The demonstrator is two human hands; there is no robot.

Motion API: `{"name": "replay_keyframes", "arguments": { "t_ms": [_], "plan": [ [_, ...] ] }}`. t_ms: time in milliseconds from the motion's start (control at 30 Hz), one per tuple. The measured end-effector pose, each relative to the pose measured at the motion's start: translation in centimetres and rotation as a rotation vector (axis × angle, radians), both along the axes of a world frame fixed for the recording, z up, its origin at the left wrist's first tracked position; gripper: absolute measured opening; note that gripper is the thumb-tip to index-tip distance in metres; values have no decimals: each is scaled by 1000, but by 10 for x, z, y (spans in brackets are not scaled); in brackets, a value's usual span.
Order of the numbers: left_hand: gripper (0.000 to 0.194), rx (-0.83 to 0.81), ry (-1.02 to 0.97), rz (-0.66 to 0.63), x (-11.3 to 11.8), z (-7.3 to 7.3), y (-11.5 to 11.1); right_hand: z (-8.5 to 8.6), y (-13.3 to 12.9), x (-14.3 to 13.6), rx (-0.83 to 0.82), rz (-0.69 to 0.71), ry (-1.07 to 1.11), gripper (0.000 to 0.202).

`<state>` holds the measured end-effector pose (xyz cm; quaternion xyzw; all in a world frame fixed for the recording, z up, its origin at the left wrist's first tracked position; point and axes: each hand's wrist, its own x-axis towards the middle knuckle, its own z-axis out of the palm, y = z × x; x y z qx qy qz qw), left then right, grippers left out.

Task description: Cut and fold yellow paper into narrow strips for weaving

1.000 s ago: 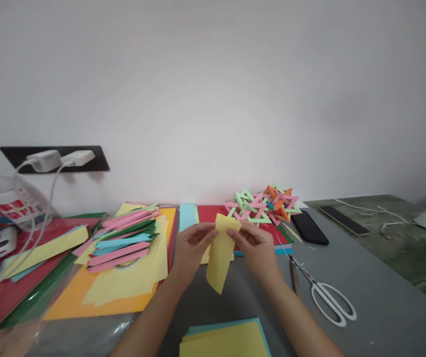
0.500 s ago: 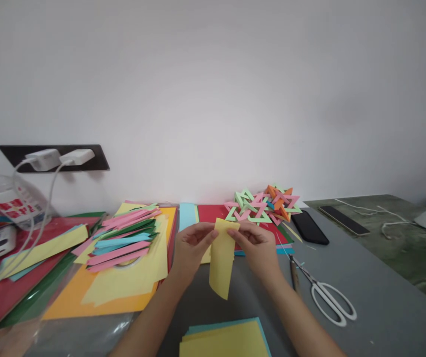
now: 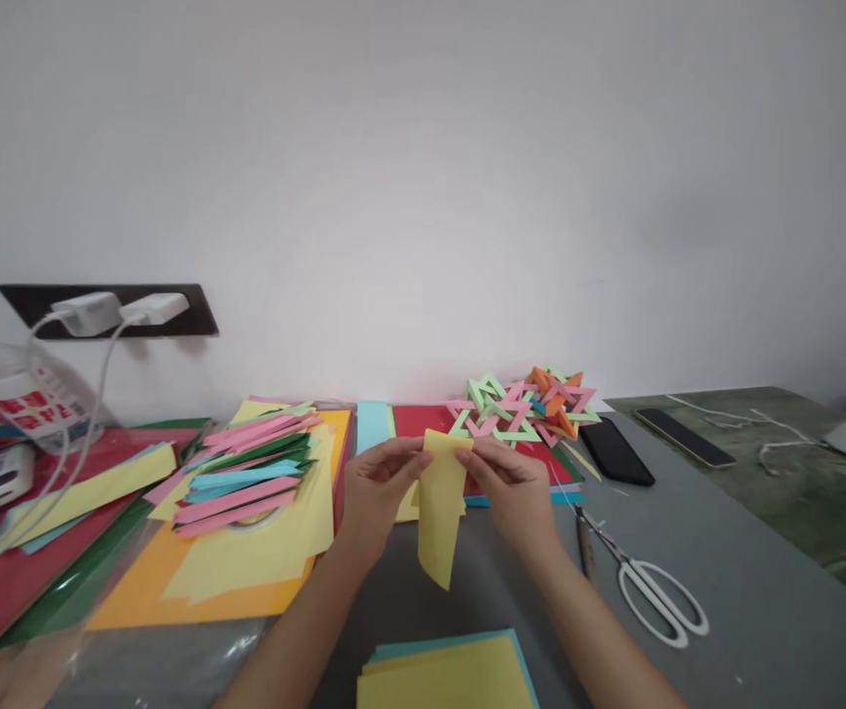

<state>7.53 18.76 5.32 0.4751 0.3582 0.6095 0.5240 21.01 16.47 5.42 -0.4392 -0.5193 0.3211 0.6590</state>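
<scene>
A yellow paper strip (image 3: 439,522) hangs down over the grey table, slightly curled, with its top edge between both hands. My left hand (image 3: 385,483) pinches the upper left corner between thumb and fingers. The upper right corner is pinched by my right hand (image 3: 509,481). Below them, at the bottom edge of the view, lies a stack of yellow and blue paper (image 3: 444,677). Behind the hands are a red sheet (image 3: 421,423) and folded paper stars (image 3: 492,409) in green, pink and orange.
White-handled scissors (image 3: 663,603) and a thin brown-handled tool (image 3: 585,544) lie at the right, near a black phone (image 3: 616,453). Coloured strips (image 3: 245,478) rest on orange and yellow sheets at the left. Chargers (image 3: 155,309) with white cables are plugged into the wall.
The yellow strip's lower end has risen slightly. Both hands keep their pinch on its top edge and have barely moved.
</scene>
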Motion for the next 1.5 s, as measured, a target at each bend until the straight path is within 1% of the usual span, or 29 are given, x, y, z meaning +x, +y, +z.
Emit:
{"name": "replay_keyframes", "arguments": {
  "t_ms": [200,400,633,867,967,1067,1233,1500],
  "plan": [
    [20,-9,-3,-24,-1,1,0,0,0,1,23,-49,-70,15],
    [22,-9,12,-50,-2,-2,3,1,0,1,31,-51,-122,18],
    [19,-2,-7,-55,-1,-2,3,-1,0,1,20,-53,-92,17],
    [19,0,1,-15,0,0,1,2,-2,0,9,-90,-105,17],
    [18,-4,1,0,0,0,1,2,-3,0,-1,-80,-138,19],
    [18,-4,-11,-7,0,0,2,2,-2,2,10,-67,-174,21],
    [17,1,-17,-11,0,0,1,3,-2,2,29,-89,-254,23],
    [21,12,-19,-20,-1,-1,1,4,-4,1,49,-90,-291,24]
  ]
}}
